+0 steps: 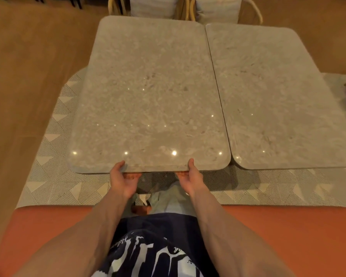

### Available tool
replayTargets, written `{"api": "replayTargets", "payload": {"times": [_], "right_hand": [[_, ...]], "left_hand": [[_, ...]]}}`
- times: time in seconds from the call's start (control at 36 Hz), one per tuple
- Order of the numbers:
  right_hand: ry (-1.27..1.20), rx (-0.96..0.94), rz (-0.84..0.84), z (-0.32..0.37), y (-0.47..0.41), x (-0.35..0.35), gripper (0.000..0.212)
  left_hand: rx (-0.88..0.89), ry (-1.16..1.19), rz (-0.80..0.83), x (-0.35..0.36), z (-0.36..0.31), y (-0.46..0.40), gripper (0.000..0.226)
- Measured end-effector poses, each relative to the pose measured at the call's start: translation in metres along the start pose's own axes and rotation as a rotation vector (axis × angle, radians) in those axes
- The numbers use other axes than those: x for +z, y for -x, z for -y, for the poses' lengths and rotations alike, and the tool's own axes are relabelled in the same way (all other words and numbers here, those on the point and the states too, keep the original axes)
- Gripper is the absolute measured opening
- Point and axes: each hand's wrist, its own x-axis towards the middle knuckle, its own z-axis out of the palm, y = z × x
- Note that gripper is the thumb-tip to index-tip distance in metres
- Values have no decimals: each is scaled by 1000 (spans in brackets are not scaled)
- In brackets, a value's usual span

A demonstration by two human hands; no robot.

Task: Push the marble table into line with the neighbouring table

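Orange upholstery of a bench seat (288, 236) filled the nearest part of the view, with the person's dark printed shirt (154, 248) in the middle of it and both bare forearms reaching forward over it. Beyond the bench lay a rug (48, 176) patterned with striped triangles, and a pale trouser leg showed between the arms. The left hand (123, 179) gripped the near edge of the marble table (148, 96), thumb lying on top of the slab and fingers curled underneath it, where only their tips showed. The right hand (191, 178) held the same edge a little further right in the same way, thumb on top and fingers tucked below. The marble table was a grey, speckled rectangular slab with rounded corners, glossy enough to carry small points of reflected light near its front. Its right side ran just beside the left side of the neighbouring table (278, 96), a similar grey slab, with only a thin dark seam between them. Their ends were not level: the marble table's near edge sat slightly closer to the person than the neighbour's, and its far edge reached slightly further away. Brown wooden floor (28, 56) stretched off to the left. At the far ends of the tables stood two chairs (218, 9) with light cushions and curved wooden frames.
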Motion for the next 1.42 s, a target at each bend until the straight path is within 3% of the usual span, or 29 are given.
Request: {"api": "replayTargets", "payload": {"times": [0.08, 0.31, 0.39, 0.47, 0.56, 0.61, 0.67, 0.75, 0.83, 0.97, 1.17, 1.31, 1.42], "right_hand": [[15, 19, 8, 1, 2, -7, 50], [-1, 54, 10, 2, 11, -4, 48], [56, 37, -23, 2, 13, 2, 47], [530, -17, -194, 8, 21, 2, 41], [1114, -263, -469, 19, 32, 3, 46], [1303, -468, -575, 25, 35, 18, 50], [1345, -560, -543, 26, 33, 42, 51], [1252, -574, -373, 18, 21, 83, 50], [989, -470, -161, 6, 8, 121, 36], [830, -270, 84, -18, -21, 167, 17], [891, -204, 103, -40, -38, 220, 17], [938, -245, 103, -72, -32, 281, 19], [988, -295, 135, -116, -26, 349, 22]], "left_hand": [[-10, 8, -5, -1, 4, 7, 44], [-85, -9, -31, -1, -6, 16, 35], [-102, -163, -71, 4, -12, 16, 26], [-50, -684, -222, 12, -24, 13, 24], [36, -1015, -335, 16, -43, 10, 34], [133, -1125, -332, 22, -53, 5, 39], [254, -1212, -295, 35, -59, -2, 38], [238, -1162, -109, 64, -70, -10, 24], [168, -1125, 53, 89, -86, -14, 15], [180, -903, 73, 98, -125, -17, 15], [98, -588, 18, 70, -214, -44, 14], [225, -596, -41, 67, -293, -70, 18], [267, -595, 27, 69, -361, -100, 23]]}}
